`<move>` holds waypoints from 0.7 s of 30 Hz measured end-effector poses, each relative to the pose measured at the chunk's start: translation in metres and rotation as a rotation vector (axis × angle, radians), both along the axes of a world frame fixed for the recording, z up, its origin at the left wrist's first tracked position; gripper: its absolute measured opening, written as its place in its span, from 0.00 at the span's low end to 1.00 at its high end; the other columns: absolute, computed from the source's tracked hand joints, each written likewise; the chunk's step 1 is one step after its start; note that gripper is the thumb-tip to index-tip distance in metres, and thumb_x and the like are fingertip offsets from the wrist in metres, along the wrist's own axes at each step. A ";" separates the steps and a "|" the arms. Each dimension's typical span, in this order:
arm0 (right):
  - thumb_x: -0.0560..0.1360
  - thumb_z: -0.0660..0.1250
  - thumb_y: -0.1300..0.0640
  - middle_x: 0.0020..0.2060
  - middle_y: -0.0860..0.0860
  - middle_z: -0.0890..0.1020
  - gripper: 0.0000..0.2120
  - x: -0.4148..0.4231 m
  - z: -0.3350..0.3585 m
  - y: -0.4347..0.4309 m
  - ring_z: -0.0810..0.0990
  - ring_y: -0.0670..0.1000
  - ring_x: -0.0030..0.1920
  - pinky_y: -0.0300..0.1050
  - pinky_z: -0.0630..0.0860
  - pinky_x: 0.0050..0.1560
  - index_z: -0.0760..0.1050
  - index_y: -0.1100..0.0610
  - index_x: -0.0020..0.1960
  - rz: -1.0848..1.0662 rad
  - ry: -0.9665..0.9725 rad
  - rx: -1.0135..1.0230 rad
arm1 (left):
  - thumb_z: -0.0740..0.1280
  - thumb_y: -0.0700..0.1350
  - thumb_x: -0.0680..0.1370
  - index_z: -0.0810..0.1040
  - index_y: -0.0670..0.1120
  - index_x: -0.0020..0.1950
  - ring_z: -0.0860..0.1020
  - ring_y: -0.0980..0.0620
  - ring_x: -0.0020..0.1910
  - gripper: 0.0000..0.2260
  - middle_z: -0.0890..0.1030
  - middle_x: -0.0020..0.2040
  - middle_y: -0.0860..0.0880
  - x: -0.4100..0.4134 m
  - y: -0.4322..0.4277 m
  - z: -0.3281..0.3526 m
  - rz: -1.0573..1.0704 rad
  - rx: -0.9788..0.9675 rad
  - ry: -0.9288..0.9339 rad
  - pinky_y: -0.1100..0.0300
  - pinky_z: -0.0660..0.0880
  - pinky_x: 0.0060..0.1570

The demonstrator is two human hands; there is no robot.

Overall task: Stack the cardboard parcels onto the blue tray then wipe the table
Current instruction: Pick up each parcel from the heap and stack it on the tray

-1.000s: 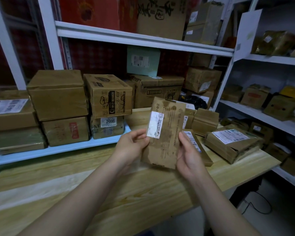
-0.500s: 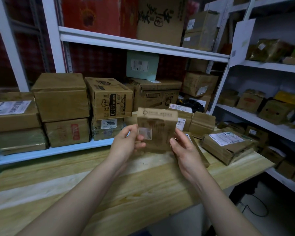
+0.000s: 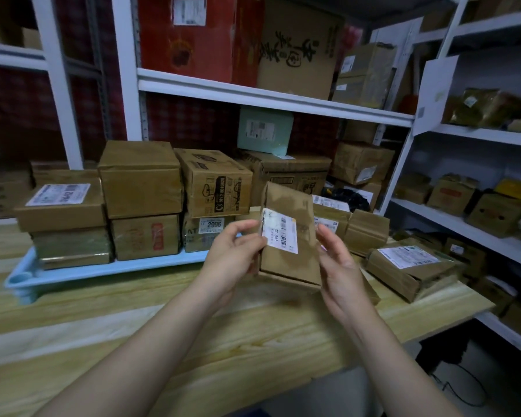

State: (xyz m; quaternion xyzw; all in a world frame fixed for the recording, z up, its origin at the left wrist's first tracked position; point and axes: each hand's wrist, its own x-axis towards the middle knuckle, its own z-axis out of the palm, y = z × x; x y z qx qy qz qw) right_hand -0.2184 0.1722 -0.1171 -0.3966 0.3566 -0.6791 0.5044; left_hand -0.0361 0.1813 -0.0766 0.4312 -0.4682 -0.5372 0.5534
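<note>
I hold a flat cardboard parcel with a white label upright above the wooden table. My left hand pinches its left edge at the label. My right hand grips its right side, fingers pointing up along the edge. The blue tray lies behind and to the left, carrying several cardboard boxes stacked in two layers. More parcels lie on the table to the right: a labelled one and smaller ones behind the held parcel.
White metal shelving full of cartons stands behind the table, and another rack runs along the right. The table's right end drops off to the floor, where a cable lies.
The parcel has been turned over in my hands, from lying tilted back to standing upright with a different label facing me. Both hands shifted their hold slightly and rose.
</note>
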 end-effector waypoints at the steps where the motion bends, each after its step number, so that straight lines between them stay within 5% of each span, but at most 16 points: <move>1: 0.77 0.66 0.66 0.60 0.52 0.83 0.20 0.003 0.002 0.000 0.82 0.55 0.61 0.52 0.79 0.60 0.74 0.54 0.67 -0.016 0.014 0.010 | 0.68 0.38 0.77 0.76 0.48 0.61 0.81 0.60 0.37 0.14 0.84 0.46 0.53 0.004 0.000 0.001 0.016 -0.032 0.005 0.64 0.75 0.34; 5: 0.76 0.68 0.56 0.58 0.52 0.83 0.12 0.018 0.008 0.000 0.78 0.57 0.61 0.61 0.74 0.62 0.78 0.51 0.59 0.040 0.081 0.054 | 0.67 0.38 0.78 0.75 0.51 0.60 0.81 0.65 0.43 0.13 0.83 0.51 0.54 0.022 0.004 0.006 0.080 -0.160 -0.001 0.70 0.75 0.35; 9: 0.72 0.69 0.54 0.60 0.54 0.82 0.24 0.046 0.018 0.001 0.81 0.57 0.60 0.57 0.82 0.48 0.73 0.47 0.67 0.275 0.203 0.035 | 0.66 0.37 0.78 0.75 0.49 0.59 0.82 0.65 0.44 0.12 0.83 0.53 0.52 0.048 0.007 0.012 0.187 -0.236 0.003 0.68 0.78 0.41; 13: 0.70 0.72 0.62 0.62 0.55 0.81 0.33 0.086 0.026 -0.008 0.82 0.55 0.60 0.51 0.83 0.46 0.68 0.48 0.72 0.365 0.246 -0.015 | 0.66 0.40 0.79 0.74 0.48 0.60 0.82 0.62 0.46 0.11 0.83 0.54 0.50 0.084 0.011 0.013 0.307 -0.269 0.020 0.59 0.79 0.47; 17: 0.75 0.68 0.68 0.57 0.55 0.84 0.19 0.134 0.034 -0.019 0.84 0.54 0.55 0.45 0.82 0.48 0.73 0.54 0.63 0.290 0.255 -0.056 | 0.68 0.44 0.78 0.76 0.52 0.63 0.81 0.60 0.51 0.14 0.82 0.55 0.55 0.122 0.016 0.013 0.417 -0.328 -0.067 0.49 0.80 0.54; 21: 0.77 0.67 0.68 0.51 0.54 0.85 0.11 0.191 0.049 -0.025 0.85 0.51 0.51 0.42 0.83 0.48 0.73 0.59 0.58 0.303 0.244 -0.102 | 0.73 0.49 0.72 0.71 0.63 0.69 0.75 0.57 0.59 0.27 0.73 0.64 0.52 0.169 0.015 0.016 0.534 -0.346 -0.258 0.52 0.74 0.62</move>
